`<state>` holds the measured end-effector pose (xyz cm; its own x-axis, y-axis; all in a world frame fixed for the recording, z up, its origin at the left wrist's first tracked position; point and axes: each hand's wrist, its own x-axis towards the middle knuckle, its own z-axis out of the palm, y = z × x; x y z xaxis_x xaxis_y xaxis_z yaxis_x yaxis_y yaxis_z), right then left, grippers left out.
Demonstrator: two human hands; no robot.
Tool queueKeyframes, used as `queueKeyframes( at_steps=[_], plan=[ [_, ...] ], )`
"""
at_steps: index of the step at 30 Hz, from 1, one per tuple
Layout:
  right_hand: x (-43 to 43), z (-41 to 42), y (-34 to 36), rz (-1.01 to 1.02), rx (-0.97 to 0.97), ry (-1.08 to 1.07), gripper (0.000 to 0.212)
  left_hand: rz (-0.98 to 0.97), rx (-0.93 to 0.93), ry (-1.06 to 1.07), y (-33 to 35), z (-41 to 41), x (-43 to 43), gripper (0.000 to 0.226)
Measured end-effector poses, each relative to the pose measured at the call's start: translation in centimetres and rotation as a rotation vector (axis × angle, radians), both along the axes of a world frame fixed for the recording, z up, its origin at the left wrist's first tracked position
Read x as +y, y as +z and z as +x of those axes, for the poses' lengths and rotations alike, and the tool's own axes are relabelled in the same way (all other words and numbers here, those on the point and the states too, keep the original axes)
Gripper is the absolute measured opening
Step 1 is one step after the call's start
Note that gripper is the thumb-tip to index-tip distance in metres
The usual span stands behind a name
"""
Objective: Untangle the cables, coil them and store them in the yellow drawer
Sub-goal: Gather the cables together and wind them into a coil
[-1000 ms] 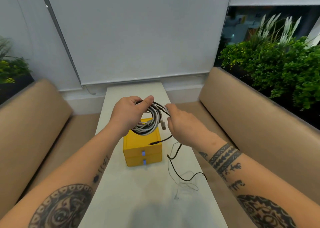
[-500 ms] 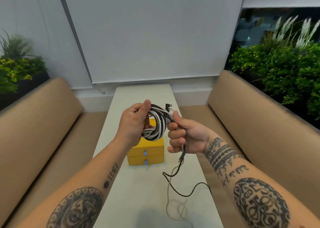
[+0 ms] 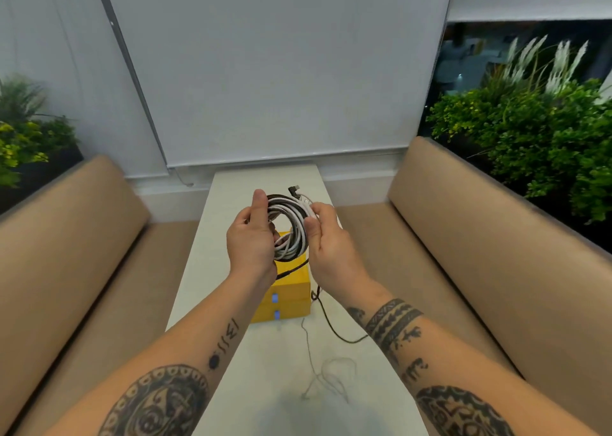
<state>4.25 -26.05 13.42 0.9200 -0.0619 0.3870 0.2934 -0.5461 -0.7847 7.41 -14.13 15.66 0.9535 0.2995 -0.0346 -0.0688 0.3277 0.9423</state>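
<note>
White-black cable coil; yellow drawer.

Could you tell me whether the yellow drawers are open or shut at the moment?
Shut. Both fronts of the yellow drawer unit sit flush, one above the other, with their blue pulls in line.

One head-worn camera looks forward and down along the table toward the blind past its far end, with the left hand and right hand close beneath it.
</note>
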Motion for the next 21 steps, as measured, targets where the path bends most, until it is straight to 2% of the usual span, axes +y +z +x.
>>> queueKeyframes(
  at_steps=[4, 9, 12, 17, 21],
  plan=[
    [1.3, -0.1, -0.1, 0.085, -0.041, 0.061, 0.043, -0.005, 0.047, 0.089, 0.6, 0.0, -0.2, 0.043],
    [1.9, -0.6, 0.6, 0.282, 0.009, 0.247, 0.031, -0.013, 0.070, 0.071, 0.3, -0.3, 0.0, 0.045],
    [2.0, 0.0, 0.2, 0.313, 0.006, 0.177, 0.038, -0.006, 0.103, 0.007, 0.2, -0.6, 0.0, 0.046],
    [0.2, 0.9, 0.2, 0.232, 0.007, 0.044, 0.033, 0.067, 0.141, -0.238, 0.1, -0.9, 0.3, 0.052],
    [-1.8, 1.4, 0.5, 0.032, 0.110, 0.104, 0.034, 0.366, 0.054, -0.334, 0.1, -0.7, 1.4, 0.060]
  ],
)
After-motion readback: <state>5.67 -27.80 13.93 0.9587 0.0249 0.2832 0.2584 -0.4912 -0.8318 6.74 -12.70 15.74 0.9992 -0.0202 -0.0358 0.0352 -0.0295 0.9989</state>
